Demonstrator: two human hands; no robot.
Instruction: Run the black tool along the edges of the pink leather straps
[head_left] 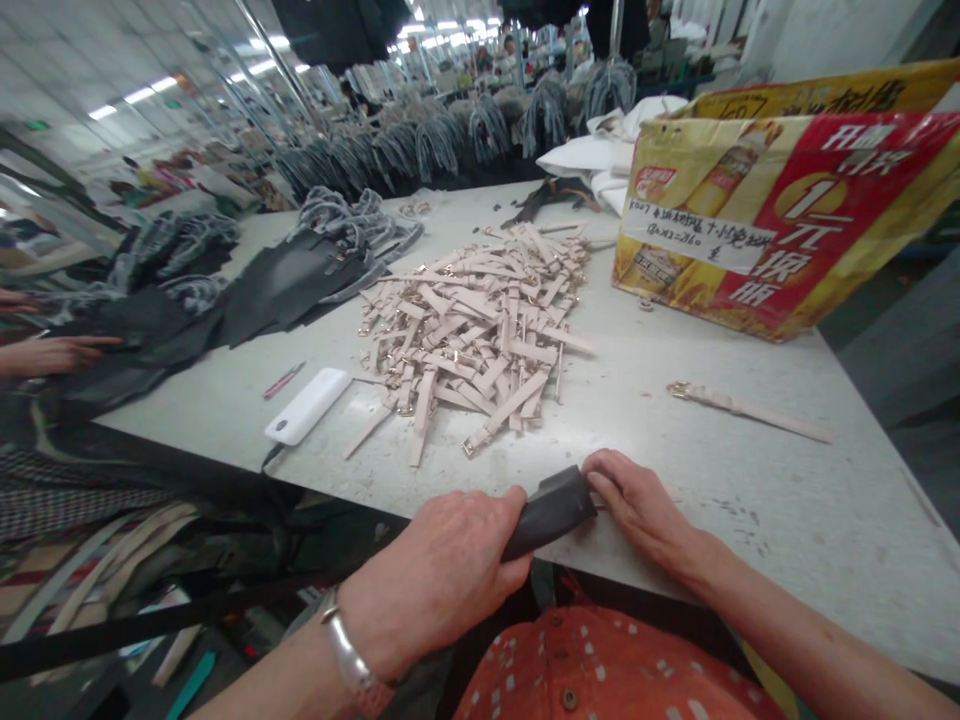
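Observation:
Near the front edge of the table, my left hand (457,550) is wrapped round a dark, smooth, curved piece (555,510) whose kind I cannot make out. Its far end points toward my right hand (637,495). The fingers of that hand are bent together right beside this end, and what they hold is hidden. A thin pale sliver shows just below them. Beyond both hands lies a heap of pale pink buckle straps (480,340) with gold buckles. One single strap (750,410) rests apart from the heap, on the right.
A yellow and red carton (780,220) stands at the back right. Left of the heap are a white power bank (307,405) with a cable and small red snips (283,380). Dark pieces with grey cords (300,270) are piled by a co-worker's hand (56,355).

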